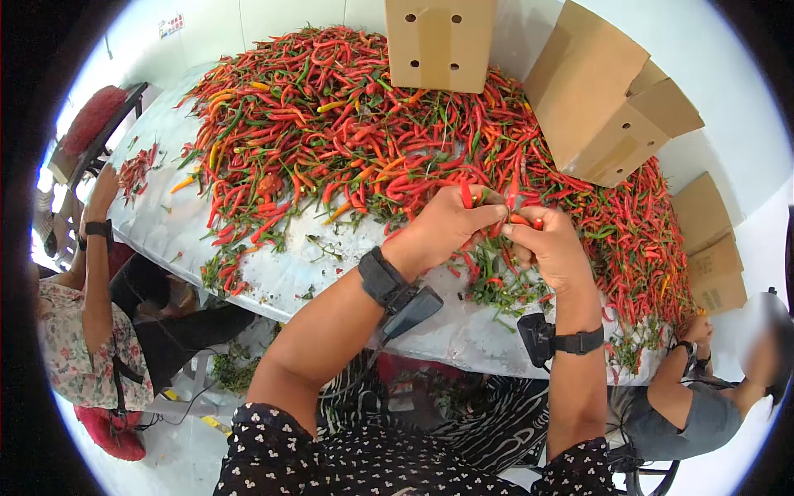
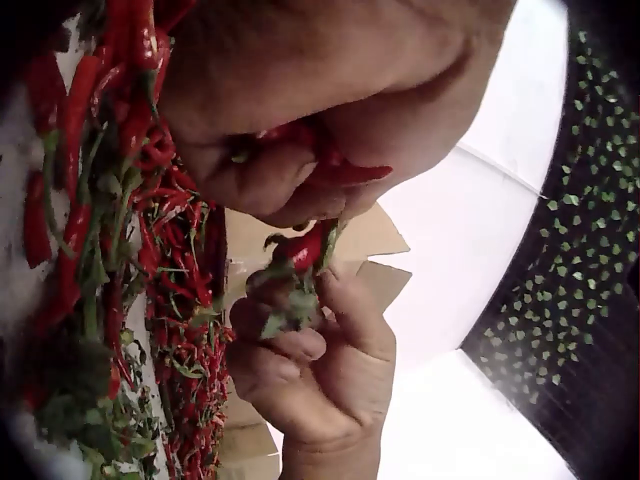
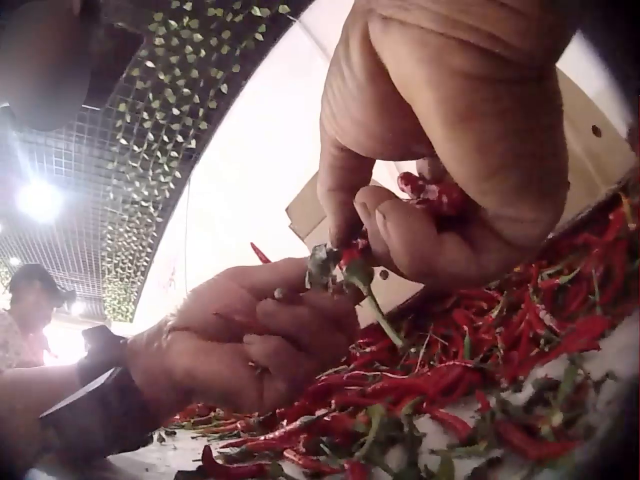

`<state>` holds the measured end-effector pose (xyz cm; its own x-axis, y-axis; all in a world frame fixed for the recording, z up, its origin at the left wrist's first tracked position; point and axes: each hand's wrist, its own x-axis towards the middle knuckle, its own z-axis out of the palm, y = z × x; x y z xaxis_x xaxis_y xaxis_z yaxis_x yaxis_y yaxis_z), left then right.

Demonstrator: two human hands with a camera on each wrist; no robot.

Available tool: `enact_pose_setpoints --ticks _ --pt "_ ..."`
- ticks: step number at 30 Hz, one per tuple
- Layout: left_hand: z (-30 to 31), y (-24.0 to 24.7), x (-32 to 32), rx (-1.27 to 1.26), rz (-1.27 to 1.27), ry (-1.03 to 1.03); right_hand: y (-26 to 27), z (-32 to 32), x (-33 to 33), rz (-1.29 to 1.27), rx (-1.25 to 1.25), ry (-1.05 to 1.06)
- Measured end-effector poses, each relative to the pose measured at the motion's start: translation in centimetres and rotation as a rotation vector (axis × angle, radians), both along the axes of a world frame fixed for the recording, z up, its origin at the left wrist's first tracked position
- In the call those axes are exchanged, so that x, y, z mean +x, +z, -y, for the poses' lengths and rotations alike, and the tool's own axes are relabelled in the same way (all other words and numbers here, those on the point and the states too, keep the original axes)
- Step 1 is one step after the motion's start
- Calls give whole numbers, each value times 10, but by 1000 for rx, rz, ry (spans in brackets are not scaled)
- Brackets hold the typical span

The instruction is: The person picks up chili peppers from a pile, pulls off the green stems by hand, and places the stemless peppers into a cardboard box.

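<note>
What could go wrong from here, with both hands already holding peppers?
The left hand and right hand pinch together while peppers sit in their curled fingers, so one might slip out.

Leafy scraps lie just below, against loose red peppers; dropped bits could mix in.

The box among the pile might bruise peppers if bumped.

The chilies [image 1: 331, 132] look shiny and smooth — like wet plastic. The boxes [image 1: 442, 45] are dull brown cardboard. The dotted sleeve [image 1: 269, 450] is soft-looking cloth — not shiny, with little folds.
</note>
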<state>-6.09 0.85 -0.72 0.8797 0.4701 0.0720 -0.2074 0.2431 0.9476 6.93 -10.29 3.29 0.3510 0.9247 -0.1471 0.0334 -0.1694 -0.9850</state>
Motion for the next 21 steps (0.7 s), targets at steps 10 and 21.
enact_pose_setpoints --ticks 10,21 --pt "5 8 -3 54 6 20 -7 12 13 -7 165 -171" --pt "7 4 -2 168 -64 -102 -6 7 -3 -134 288 -216"
